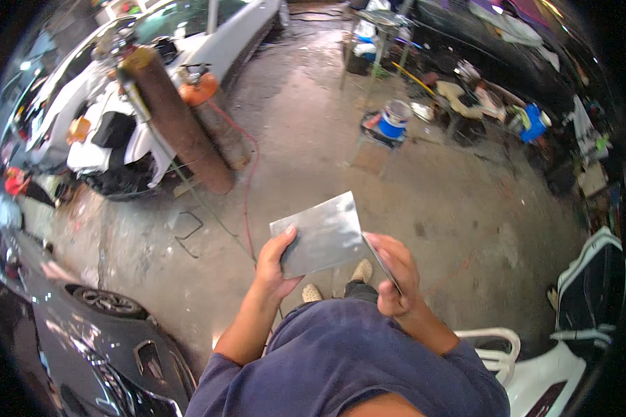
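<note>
My left hand [279, 256] grips a grey rectangular plate [321, 236] by its left edge, with the thumb on top and the other fingers beneath it. The plate is held up in front of me at about waist height, and paler smears show on its upper right part. My right hand [398, 271] is closed around a thin, flat blade [382, 263], seen nearly edge-on. The blade's upper end is close to the plate's right edge; I cannot tell if they touch.
Ahead to the left stand a tall brown gas cylinder [181, 125] and an orange-topped cylinder [200, 89] with a red hose. A blue-and-white can [394, 119] sits on a small stool ahead. A dark car [97, 333] is at left, a white chair [494, 347] behind right.
</note>
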`<state>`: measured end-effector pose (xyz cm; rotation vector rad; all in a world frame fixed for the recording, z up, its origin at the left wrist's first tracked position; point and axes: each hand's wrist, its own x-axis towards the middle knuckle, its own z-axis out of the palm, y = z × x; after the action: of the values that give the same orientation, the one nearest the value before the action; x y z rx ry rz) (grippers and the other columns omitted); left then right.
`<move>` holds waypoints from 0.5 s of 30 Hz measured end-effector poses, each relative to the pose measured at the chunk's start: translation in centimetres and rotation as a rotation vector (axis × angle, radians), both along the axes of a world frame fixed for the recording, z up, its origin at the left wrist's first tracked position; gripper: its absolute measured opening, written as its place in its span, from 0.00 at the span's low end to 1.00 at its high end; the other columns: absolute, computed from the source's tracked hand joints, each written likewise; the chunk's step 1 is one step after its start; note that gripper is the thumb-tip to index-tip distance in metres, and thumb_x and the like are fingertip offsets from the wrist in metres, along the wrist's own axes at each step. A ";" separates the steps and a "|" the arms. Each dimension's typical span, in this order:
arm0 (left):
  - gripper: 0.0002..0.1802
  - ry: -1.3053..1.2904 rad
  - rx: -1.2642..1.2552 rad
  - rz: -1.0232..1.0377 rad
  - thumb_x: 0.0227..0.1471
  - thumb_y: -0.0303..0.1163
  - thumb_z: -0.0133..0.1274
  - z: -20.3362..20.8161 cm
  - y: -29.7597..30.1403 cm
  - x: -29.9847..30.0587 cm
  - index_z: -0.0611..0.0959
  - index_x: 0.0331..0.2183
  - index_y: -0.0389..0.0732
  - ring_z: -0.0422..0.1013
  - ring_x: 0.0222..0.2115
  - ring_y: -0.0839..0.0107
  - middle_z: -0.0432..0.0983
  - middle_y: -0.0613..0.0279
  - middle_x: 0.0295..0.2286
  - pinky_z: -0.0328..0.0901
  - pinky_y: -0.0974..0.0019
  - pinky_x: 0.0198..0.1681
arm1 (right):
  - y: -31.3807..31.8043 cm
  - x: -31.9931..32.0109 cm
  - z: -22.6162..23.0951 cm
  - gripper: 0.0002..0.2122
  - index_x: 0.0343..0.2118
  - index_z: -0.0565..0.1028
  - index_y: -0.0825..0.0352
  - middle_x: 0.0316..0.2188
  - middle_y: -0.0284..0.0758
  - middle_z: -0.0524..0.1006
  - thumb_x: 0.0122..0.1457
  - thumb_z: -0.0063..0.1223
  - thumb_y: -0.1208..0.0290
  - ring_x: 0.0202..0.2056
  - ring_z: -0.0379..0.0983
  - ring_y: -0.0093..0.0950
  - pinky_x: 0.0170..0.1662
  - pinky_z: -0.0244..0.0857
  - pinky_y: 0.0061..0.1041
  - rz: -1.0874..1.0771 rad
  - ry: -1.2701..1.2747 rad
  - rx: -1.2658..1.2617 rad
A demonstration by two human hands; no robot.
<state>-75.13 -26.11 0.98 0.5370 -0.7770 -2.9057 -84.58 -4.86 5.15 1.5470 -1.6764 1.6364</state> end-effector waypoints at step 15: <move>0.18 0.416 -1.651 -0.047 0.50 0.23 0.59 6.3 4.3 0.4 0.83 0.46 0.35 0.76 0.36 0.54 0.81 0.51 0.37 0.70 0.59 0.42 | 0.2 -7.0 0.5 0.29 0.65 0.58 0.68 0.54 0.42 0.71 0.64 0.56 0.70 0.52 0.70 0.26 0.56 0.65 0.26 -0.328 -0.906 -0.187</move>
<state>-74.72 -21.86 7.30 -0.2696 -2.4144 -1.3360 -91.57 -4.71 5.69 0.3748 -1.9293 2.3740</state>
